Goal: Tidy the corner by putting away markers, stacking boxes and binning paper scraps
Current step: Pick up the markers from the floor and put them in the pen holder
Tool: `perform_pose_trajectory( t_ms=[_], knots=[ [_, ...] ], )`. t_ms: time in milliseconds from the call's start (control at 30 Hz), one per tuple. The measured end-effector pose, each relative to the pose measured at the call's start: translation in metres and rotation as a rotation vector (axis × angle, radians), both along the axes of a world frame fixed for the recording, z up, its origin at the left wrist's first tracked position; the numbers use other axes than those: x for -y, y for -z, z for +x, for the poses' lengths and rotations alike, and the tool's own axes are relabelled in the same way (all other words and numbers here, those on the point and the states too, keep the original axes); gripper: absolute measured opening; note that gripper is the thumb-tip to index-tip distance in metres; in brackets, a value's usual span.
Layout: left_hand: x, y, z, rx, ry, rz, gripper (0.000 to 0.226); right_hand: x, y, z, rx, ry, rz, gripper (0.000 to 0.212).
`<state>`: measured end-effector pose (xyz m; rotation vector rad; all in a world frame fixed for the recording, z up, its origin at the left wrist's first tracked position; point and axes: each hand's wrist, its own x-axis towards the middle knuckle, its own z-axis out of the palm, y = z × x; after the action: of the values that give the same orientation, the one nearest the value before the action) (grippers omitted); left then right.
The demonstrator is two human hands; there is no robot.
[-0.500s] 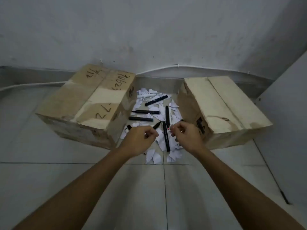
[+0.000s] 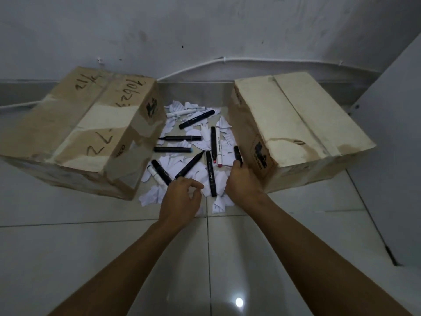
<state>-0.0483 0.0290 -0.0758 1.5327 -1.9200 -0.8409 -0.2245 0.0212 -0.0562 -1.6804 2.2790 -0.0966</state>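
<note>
We had one head view, looking steeply down and forward, fairly close, perhaps crouching; floor (image 2: 91, 258) below, wall (image 2: 205, 30) above.

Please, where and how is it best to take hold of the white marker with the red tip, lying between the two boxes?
Probably pinch the white marker across its barrel near the middle, coming from above. It lies flat on paper scraps, pointing away from the person, red tip nearest. A black marker lies close along its left side, so fingers fit better from the right, where only paper lies.
</note>
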Motion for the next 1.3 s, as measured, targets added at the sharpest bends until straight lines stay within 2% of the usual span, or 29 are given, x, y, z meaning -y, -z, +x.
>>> perform_pose_trajectory(
  t_ms=[133,200,333,500,600,700,767,933,1100,1300],
  knots=[
    [0.006,0.002,0.01,0.047,-0.105,-0.072,0.02,0.014,0.009,-0.001,-0.01,0.05,-0.076,0.035],
    [0.01,0.0,0.016,0.055,-0.188,-0.067,0.02,0.017,0.01,-0.001,0.065,0.104,-0.09,0.028],
    [0.022,-0.004,0.028,0.102,-0.389,0.086,0.02,0.021,0.009,-0.006,0.235,0.184,-0.069,0.024],
    [0.034,0.007,0.041,0.17,-0.483,0.258,0.042,0.02,-0.006,0.008,0.367,0.244,-0.264,0.021],
    [0.043,0.015,0.046,0.252,-0.493,0.287,0.057,0.022,-0.009,0.029,0.457,0.181,-0.175,0.014],
    [0.05,0.017,0.047,0.311,-0.468,0.287,0.064,0.025,0.002,0.047,0.448,0.145,-0.086,0.026],
    [0.053,0.016,0.047,0.303,-0.448,0.297,0.061,0.025,0.012,0.052,0.401,0.15,-0.058,0.038],
    [0.066,0.009,0.043,0.386,-0.363,0.402,0.059,0.026,0.018,0.046,0.325,0.185,-0.039,0.04],
    [0.068,0.006,0.029,0.487,-0.398,0.297,0.056,0.027,0.014,0.041,0.4,0.241,-0.058,0.031],
    [0.057,0.017,0.022,0.4,-0.452,0.118,0.033,0.039,0.004,0.044,0.624,0.264,-0.072,0.016]
  ],
)
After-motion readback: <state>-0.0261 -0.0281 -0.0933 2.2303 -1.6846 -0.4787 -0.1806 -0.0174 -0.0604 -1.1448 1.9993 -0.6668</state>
